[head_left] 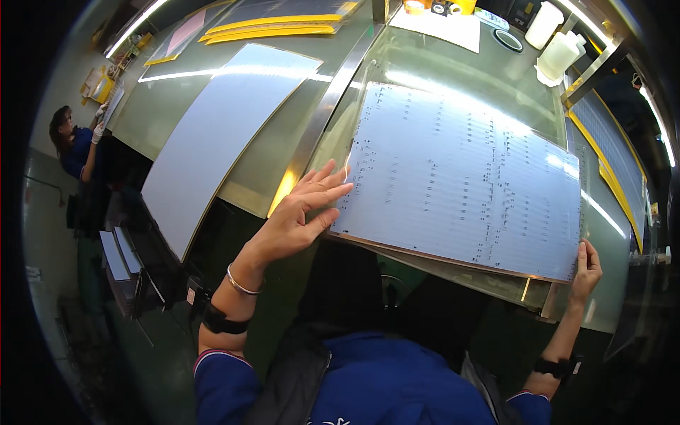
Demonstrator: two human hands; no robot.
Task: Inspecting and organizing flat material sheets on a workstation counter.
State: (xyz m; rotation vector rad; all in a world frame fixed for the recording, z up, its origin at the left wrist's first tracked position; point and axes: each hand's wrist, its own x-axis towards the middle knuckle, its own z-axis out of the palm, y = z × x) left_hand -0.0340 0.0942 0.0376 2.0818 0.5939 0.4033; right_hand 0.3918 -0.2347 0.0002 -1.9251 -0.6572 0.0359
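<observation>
In front of me a large white panel (418,180), printed with rows of small black marks, lies on a glass-topped table; a glossy, see-through layer seems to cover it. My left hand (297,216) is at the panel's left edge, fingers stretched and spread; whether the fingertips touch it I cannot tell. At the near right corner my right hand (586,272) pinches the panel's edge between thumb and fingers. The panel's near edge shows a thin brownish layer beneath and sticks out slightly over the table's front.
A plain white sheet (219,134) lies on the left table past a metal strip (322,120). Yellow-edged frames (273,28) rest behind it; another (602,156) stands right. White bottles (559,58), a black ring (508,40) and tape rolls sit at the back. A gloved co-worker (74,145) stands far left.
</observation>
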